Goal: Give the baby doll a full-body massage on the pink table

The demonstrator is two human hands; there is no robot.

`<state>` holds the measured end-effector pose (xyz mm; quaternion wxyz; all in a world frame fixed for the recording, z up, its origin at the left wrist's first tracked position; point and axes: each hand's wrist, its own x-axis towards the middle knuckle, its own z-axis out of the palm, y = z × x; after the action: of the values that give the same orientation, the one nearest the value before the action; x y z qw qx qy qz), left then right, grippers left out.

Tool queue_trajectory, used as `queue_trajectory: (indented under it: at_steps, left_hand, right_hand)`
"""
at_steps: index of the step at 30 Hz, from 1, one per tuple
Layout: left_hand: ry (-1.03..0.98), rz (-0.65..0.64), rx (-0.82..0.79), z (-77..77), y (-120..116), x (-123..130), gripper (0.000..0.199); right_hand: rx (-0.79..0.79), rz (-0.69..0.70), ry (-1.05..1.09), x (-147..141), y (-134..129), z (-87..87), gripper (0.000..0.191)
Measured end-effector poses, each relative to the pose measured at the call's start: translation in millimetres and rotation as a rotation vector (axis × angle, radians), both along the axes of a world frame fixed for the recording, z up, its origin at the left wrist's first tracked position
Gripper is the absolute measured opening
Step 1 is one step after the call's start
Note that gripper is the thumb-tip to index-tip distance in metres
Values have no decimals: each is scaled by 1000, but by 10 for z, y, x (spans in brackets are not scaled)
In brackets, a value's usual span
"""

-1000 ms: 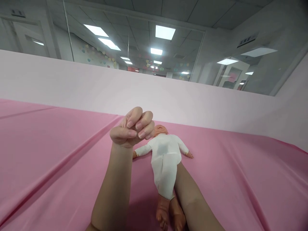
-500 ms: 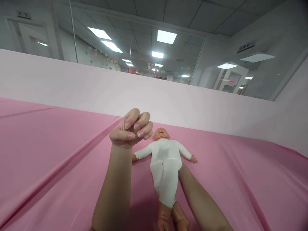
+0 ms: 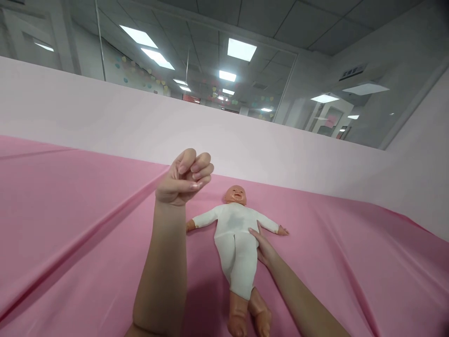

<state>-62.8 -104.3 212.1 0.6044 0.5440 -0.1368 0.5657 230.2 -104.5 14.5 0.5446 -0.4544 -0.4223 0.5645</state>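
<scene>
A baby doll (image 3: 235,238) lies on its back on the pink sheet, arms spread out and head toward the white wall. Its body and limbs are covered in white cloth, with a grey patch on the chest; head, hands and lower legs are bare plastic. My right hand (image 3: 264,248) is at the doll's hip, thumb over the front of the waist; some of its fingers are hidden beside or under the body. Raised above the sheet, left of the doll's head, my left hand (image 3: 184,178) is curled into a fist with nothing visible in it.
Pink sheeting (image 3: 87,224) with raised folds covers the surface around the doll. Behind it rises a low white wall (image 3: 140,121), topped by a glass pane (image 3: 203,51) that shows ceiling lights and a room.
My right hand, hidden beneath the doll before, now shows at its hip with the thumb on top. My left fist has closed tighter. The view has shifted slightly.
</scene>
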Motion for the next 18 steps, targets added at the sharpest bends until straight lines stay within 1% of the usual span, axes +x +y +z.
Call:
queue_trajectory:
  at_steps: [2, 4, 5, 7, 9, 11, 14, 16, 18]
  left_hand:
    - [-94, -3, -87, -64, 165, -76, 44]
    - [-219, -8, -193, -181, 422, -148, 38]
    - [-285, -8, -249, -264, 580, -176, 35]
    - [-386, -24, -365, -471, 925, -207, 32]
    - [-422, -38, -555, -716, 1257, -202, 21]
    - [-441, -34, -758, -966, 1524, -167, 13]
    - [-473, -45, -919, -1296, 1772, -99, 13]
    - [-460, -54, -996, -1472, 1862, -74, 13]
    - [-447, -51, -1035, -1613, 1928, -73, 12]
  right_hand:
    - [17, -14, -73, 9, 30, -55, 89]
    - [39, 7, -138, 10, 64, -75, 89]
    - [54, 12, -172, 10, 80, -76, 89]
    - [66, 23, -240, 8, 106, -65, 88]
    - [72, 25, -294, 2, 127, -50, 87]
    - [96, 24, -325, -4, 156, -42, 85]
    - [150, -28, -382, 11, 241, -66, 78]
    - [175, -126, -439, 45, 309, -95, 76]
    - [159, -222, -461, 89, 340, -109, 79]
